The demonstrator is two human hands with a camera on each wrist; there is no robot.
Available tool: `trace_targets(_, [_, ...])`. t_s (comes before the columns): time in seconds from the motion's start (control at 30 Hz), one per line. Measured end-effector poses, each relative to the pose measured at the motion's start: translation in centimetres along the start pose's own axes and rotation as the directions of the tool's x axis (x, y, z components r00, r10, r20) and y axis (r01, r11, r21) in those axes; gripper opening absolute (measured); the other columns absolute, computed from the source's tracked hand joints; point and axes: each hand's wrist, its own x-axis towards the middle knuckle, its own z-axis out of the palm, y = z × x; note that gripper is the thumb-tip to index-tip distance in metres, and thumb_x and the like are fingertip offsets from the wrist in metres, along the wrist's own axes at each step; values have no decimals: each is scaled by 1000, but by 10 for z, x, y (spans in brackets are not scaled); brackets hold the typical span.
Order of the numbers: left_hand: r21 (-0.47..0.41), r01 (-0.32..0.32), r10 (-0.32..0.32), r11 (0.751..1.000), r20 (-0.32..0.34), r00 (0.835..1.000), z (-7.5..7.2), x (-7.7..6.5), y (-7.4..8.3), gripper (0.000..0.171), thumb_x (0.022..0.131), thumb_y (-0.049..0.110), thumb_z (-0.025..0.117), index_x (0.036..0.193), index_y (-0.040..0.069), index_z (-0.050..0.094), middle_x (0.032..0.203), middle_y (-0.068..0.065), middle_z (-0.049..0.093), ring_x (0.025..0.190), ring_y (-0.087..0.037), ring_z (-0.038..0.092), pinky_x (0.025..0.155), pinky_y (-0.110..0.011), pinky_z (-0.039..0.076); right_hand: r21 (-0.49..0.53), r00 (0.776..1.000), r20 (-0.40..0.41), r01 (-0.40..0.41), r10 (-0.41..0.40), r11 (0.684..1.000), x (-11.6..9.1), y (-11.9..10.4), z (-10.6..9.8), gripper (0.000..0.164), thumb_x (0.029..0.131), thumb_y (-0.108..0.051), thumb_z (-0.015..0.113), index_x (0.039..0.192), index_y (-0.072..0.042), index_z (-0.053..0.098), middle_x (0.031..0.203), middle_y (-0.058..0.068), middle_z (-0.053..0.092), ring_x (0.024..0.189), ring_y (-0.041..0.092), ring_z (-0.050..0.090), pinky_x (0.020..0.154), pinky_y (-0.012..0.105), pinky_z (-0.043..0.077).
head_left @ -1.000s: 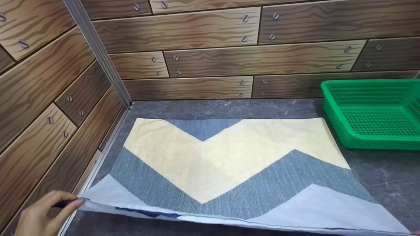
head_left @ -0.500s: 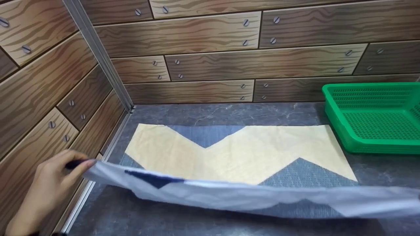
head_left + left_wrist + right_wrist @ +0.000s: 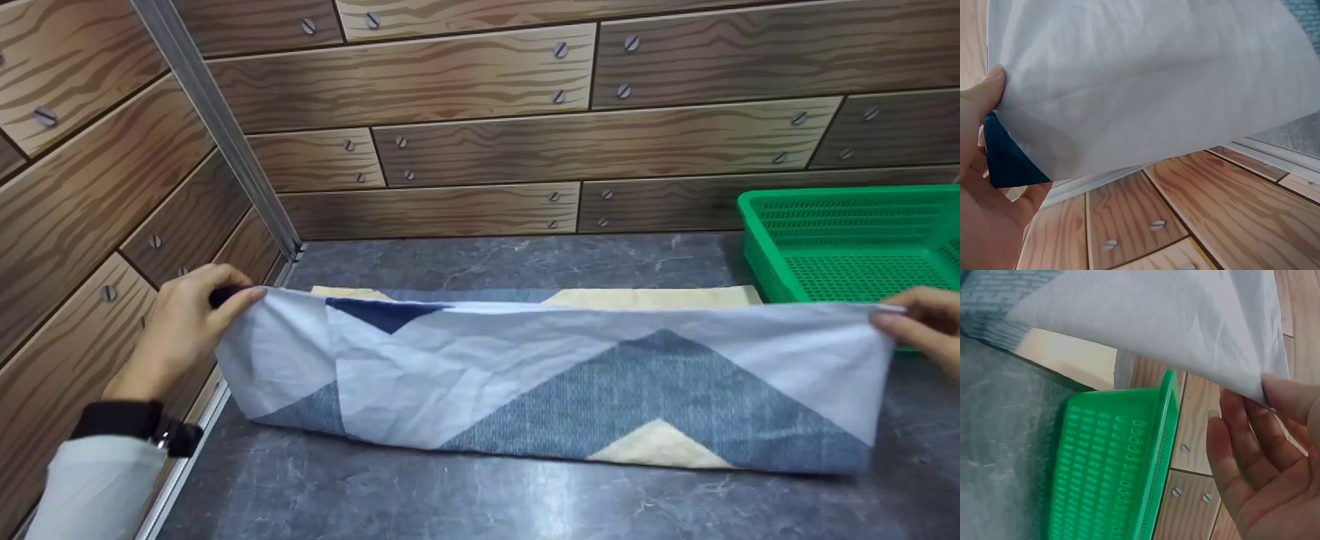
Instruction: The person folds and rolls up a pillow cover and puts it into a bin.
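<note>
A patterned cloth [image 3: 525,375] in white, grey-blue, cream and navy spans the head view, its near part raised and folded toward the back over the part lying on the table. My left hand [image 3: 184,322] pinches its upper left corner between thumb and fingers. At the upper right corner my right hand [image 3: 926,326] pinches the edge. In the left wrist view the thumb presses on the white cloth [image 3: 1129,95], with a navy patch by the fingers. The right wrist view has the white corner [image 3: 1202,337] between thumb and fingers. The cloth's front layer hides most of the flat part behind.
A green plastic basket [image 3: 862,262] with slotted walls stands at the back right, behind the right hand. Wood-print panels [image 3: 480,142] rise at the back and left, with a metal strip [image 3: 217,135] at their corner. The table [image 3: 450,495] is dark grey marbled.
Both hands have lifted the cloth's near edge and carried it toward the back, so the raised part now covers most of the flat part. My right hand has come into the head view.
</note>
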Motion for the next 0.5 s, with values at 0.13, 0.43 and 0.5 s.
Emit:
trace_targets(0.13, [4,12,-12,1000,60,998,21,25,-13,15,96,19,77,95,5,74,95,-14,73,86,-30,66,81,-41,46,-274,990,127,-31,68,961,34,-15,9,8,100,-2,67,96,0,74,70,-7,65,57,3,55,51,19,46])
trace_targets(0.43, [138,109,-140,984,238,961,91,78,-33,13,101,10,67,108,2,74,112,-26,73,109,-50,63,93,-69,45,-553,904,364,17,224,833,115,-2,37,30,101,-16,64,107,13,69,80,18,72,67,32,65,59,44,51])
trace_targets(0.5, [186,144,-189,972,254,948,103,80,-35,14,101,8,65,109,2,74,114,-27,72,113,-52,60,95,-72,42,-583,926,337,65,168,810,124,-2,46,26,97,-13,67,103,11,71,84,24,72,72,41,67,63,55,53])
